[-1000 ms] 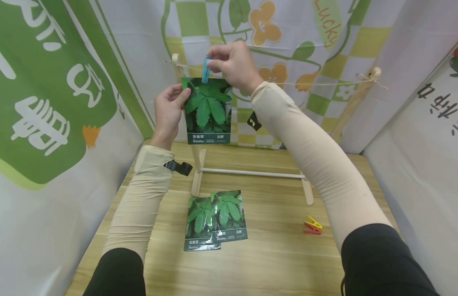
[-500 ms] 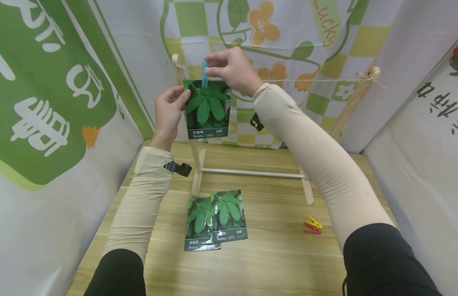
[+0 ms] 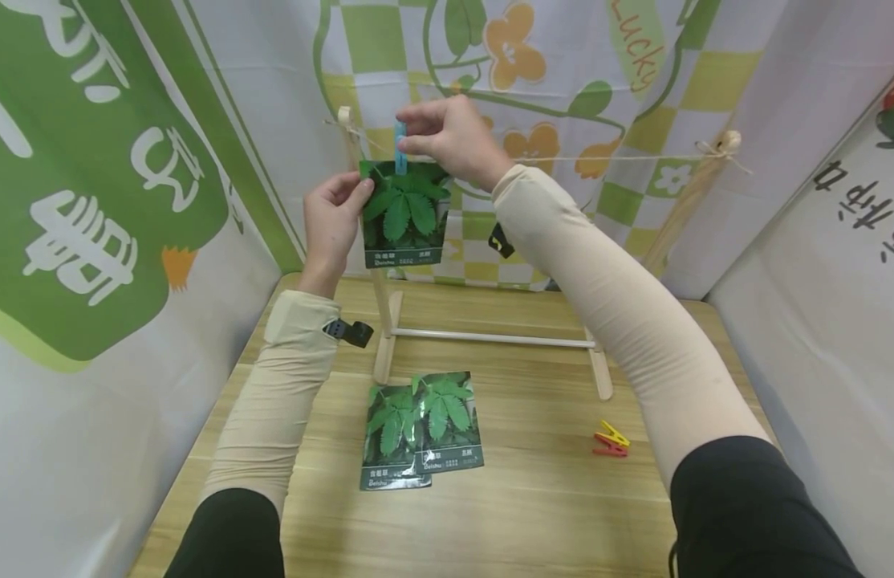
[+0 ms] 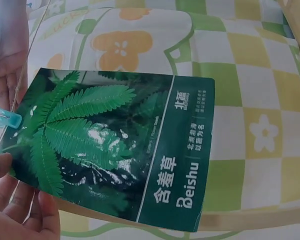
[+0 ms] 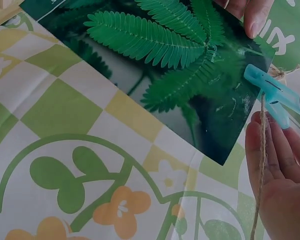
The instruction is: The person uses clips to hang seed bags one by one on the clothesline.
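Note:
In the head view a green seed packet with a leaf picture hangs upright at the left part of the twine. My left hand pinches its upper left corner between thumb and fingers. A light blue clothespin stands over the packet's top edge, and my right hand holds it by its upper end. Up close in the right wrist view, the clothespin's tip overlaps the packet's edge, and the twine runs up to it.
Two more seed packets lie overlapping on the wooden table. Yellow and red clothespins lie at the right. The twine is tied to the wooden posts of a rack with a white crossbar. Printed cloth hangs behind.
My right hand has come down slightly with the blue clothespin. The held packet's top edge is a little lower, and its bottom has swung away toward the cloth. My left hand still holds the corner.

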{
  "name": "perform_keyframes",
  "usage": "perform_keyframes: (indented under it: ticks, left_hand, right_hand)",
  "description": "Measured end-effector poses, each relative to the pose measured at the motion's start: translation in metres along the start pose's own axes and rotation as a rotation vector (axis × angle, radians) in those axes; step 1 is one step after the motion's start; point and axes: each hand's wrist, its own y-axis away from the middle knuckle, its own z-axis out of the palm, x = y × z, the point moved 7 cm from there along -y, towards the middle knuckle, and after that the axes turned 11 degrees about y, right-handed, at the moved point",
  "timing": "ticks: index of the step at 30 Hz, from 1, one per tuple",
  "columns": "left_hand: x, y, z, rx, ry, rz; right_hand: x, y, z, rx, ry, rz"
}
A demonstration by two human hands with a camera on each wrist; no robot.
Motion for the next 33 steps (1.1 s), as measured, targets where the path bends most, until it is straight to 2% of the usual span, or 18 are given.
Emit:
perform_keyframes:
  ticks: [5, 9, 16, 23, 29, 33]
  left_hand:
    - [0.003, 0.001, 0.000, 0.005, -0.073, 0.047]
    - [0.004, 0.001, -0.001, 0.018, -0.101, 0.061]
    - [0.006, 0.002, -0.001, 0.036, -0.105, 0.082]
    - [0.013, 0.004, -0.004, 0.065, -0.111, 0.151]
    - [0.016, 0.007, -0.005, 0.077, -0.120, 0.196]
    - [0.019, 0.011, -0.006, 0.081, -0.119, 0.213]
  right_hand:
    - [0.000, 0.000, -0.001, -0.007, 0.011, 0.002]
    - [0.001, 0.000, -0.001, -0.018, 0.020, 0.011]
    - [0.002, 0.001, -0.001, -0.035, 0.052, -0.004]
    - [0.002, 0.003, 0.000, -0.072, 0.070, -0.038]
    - [0.002, 0.009, -0.003, -0.056, 0.130, -0.064]
    - [0.003, 0.013, -0.007, -0.036, 0.131, -0.077]
